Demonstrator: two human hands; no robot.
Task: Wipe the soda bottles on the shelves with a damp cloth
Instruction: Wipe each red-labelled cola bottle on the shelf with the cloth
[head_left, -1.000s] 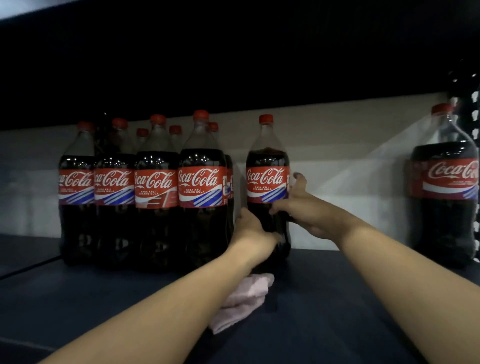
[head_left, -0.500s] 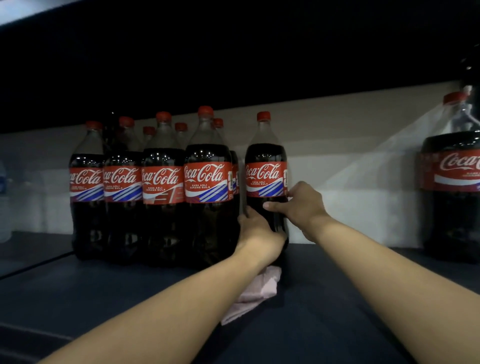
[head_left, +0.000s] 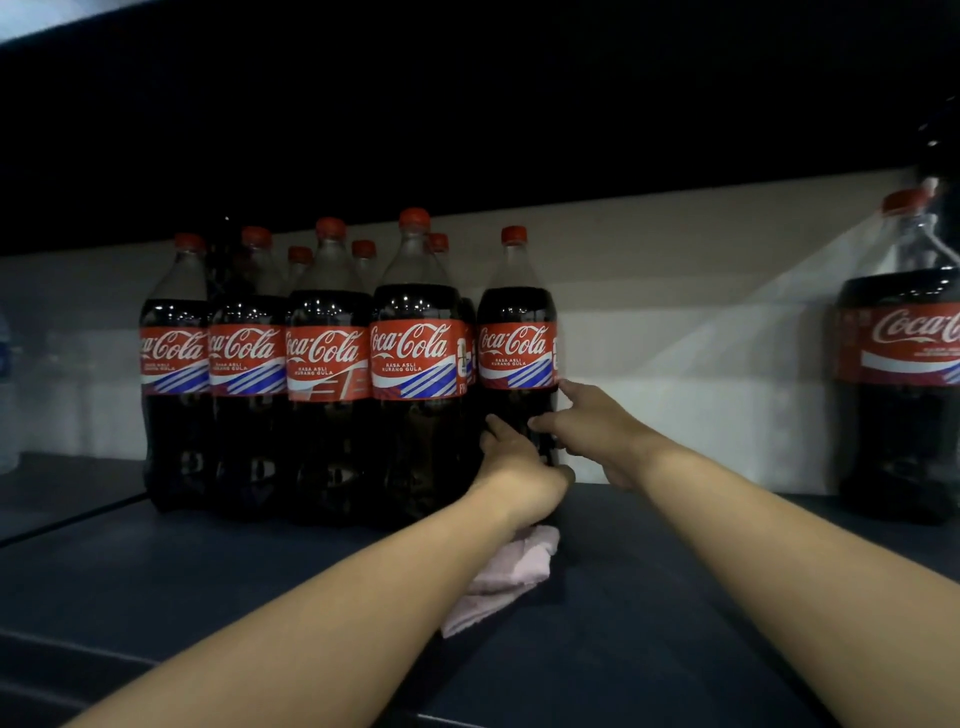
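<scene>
A single cola bottle with a red cap and red label stands at the right end of a group of several like bottles on the dark shelf. My left hand grips its dark lower body from the front left. My right hand holds the same bottle from the right, thumb across the front and index finger up at the label's lower edge. A pink cloth lies crumpled on the shelf under my left wrist. Whether that hand touches the cloth is hidden.
Another large cola bottle stands alone at the far right. A pale back wall closes the shelf behind the bottles. The underside of the upper shelf hangs dark overhead. Bare shelf lies between the held bottle and the right one.
The held bottle has shifted left and now stands close beside the group. My right hand turned on it, its index finger now stretched up to the label. The cloth stayed on the shelf.
</scene>
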